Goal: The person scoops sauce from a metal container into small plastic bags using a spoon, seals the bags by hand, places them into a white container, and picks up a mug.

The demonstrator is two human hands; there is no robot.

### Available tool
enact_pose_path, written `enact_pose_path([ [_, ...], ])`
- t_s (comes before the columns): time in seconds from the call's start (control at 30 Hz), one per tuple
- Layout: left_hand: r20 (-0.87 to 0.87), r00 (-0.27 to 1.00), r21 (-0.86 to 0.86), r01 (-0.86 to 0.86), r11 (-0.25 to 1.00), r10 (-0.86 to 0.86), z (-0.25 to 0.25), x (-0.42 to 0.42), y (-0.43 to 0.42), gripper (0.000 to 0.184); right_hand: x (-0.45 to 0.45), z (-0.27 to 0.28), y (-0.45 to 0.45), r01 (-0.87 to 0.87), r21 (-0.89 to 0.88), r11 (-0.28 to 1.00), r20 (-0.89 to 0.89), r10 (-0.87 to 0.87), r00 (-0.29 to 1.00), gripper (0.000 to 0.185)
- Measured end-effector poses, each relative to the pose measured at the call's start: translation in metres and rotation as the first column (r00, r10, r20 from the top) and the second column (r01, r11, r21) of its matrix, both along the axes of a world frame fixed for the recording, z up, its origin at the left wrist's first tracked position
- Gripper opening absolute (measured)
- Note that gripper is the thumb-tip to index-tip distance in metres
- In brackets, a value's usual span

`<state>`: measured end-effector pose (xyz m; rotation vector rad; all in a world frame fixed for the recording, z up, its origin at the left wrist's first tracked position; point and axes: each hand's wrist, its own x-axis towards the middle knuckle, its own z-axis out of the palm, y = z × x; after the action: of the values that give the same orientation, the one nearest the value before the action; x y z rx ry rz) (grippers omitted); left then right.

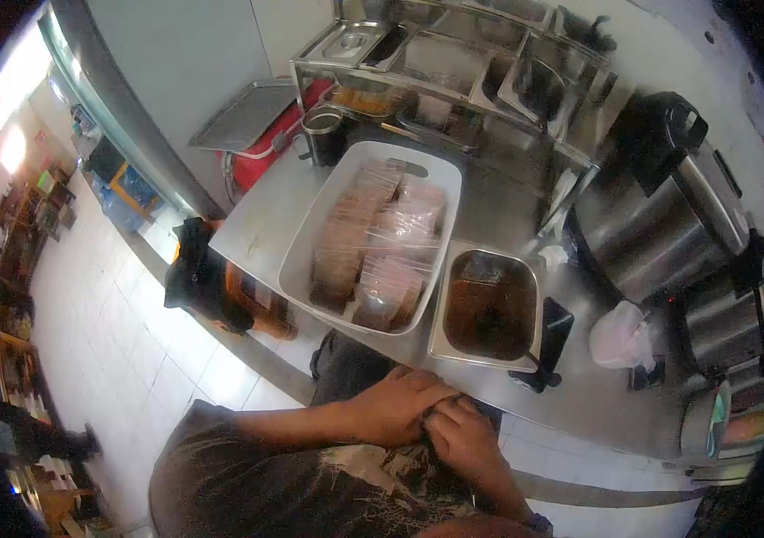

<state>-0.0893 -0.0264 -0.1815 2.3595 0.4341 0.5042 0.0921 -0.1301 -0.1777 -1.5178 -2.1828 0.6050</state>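
Clasping each other, the left hand (392, 408) and right hand (467, 438) rest by the counter's (261, 215) near edge, where a white tub (295, 260) of clear, pinkish-brown bags (400, 224) stands beside a steel pan (480, 357).

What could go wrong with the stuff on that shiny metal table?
The metal pan of brown stuff sits close to the edge of the table, so a bump might spill it. The big white tub is right by the edge too, and could tip or slide if someone knocked it. The pink bag is near the big metal pot. If that pot is hot, which I can't tell, the bag might melt.
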Motion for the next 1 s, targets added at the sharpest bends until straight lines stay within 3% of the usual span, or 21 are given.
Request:
enact_pose_path([
  [0.07,-0.041,0.999,-0.026,-0.029,0.999,0.027,-0.019,0.002,-0.003,0.055,-0.005,-0.001,-0.001,0.025,-0.068,0.997,-0.013,-0.026,1.000,0.028],
  [0.17,-0.127,0.992,0.094,-0.011,0.995,0.023,-0.019,0.004,-0.005,0.054,-0.009,0.017,0.003,0.072,-0.376,0.924,0.048,-0.058,0.997,0.033],
  [0.27,-0.059,0.998,0.201,-0.007,0.980,0.019,-0.025,0.005,-0.009,0.050,-0.006,0.007,-0.002,-0.017,-0.270,0.963,0.049,0.031,0.998,0.034],
  [0.37,-0.114,0.989,0.110,-0.083,0.990,0.095,-0.015,0.006,-0.008,0.045,-0.005,0.008,-0.003,-0.014,-0.292,0.956,0.064,0.034,0.997,0.034],
  [0.47,-0.186,0.974,0.231,-0.085,0.969,0.129,-0.033,0.002,-0.006,0.041,-0.007,0.005,-0.005,-0.004,-0.098,0.995,-0.041,0.000,0.999,0.026],
  [0.57,-0.193,0.975,0.316,-0.045,0.948,0.111,-0.036,0.002,-0.009,0.038,-0.012,0.015,0.001,0.032,-0.379,0.925,0.048,-0.015,0.999,0.028],
  [0.67,-0.166,0.977,0.277,-0.083,0.957,0.133,-0.020,0.004,-0.011,0.037,-0.009,0.013,0.002,-0.027,-0.294,0.955,0.092,0.056,0.994,0.031],
  [0.77,0.095,0.992,-0.246,-0.059,0.967,0.084,-0.027,0.002,0.000,0.034,-0.004,-0.003,-0.011,0.141,0.225,0.964,-0.461,-0.023,0.887,0.033],
  [0.87,0.218,0.963,-0.517,-0.024,0.855,0.159,0.006,0.000,-0.001,0.031,-0.008,0.020,-0.009,0.481,-0.040,0.876,-0.522,-0.429,0.738,0.029],
  [0.97,0.321,0.939,-0.733,0.163,0.661,0.124,0.012,-0.003,-0.004,0.031,0.001,0.006,-0.012,0.354,-0.124,0.927,-0.588,-0.356,0.726,0.034],
  [1.0,0.362,0.922,-0.777,0.218,0.590,0.136,0.013,-0.005,-0.006,0.031,0.005,-0.001,-0.016,0.489,0.040,0.871,-0.608,-0.368,0.704,0.037],
])
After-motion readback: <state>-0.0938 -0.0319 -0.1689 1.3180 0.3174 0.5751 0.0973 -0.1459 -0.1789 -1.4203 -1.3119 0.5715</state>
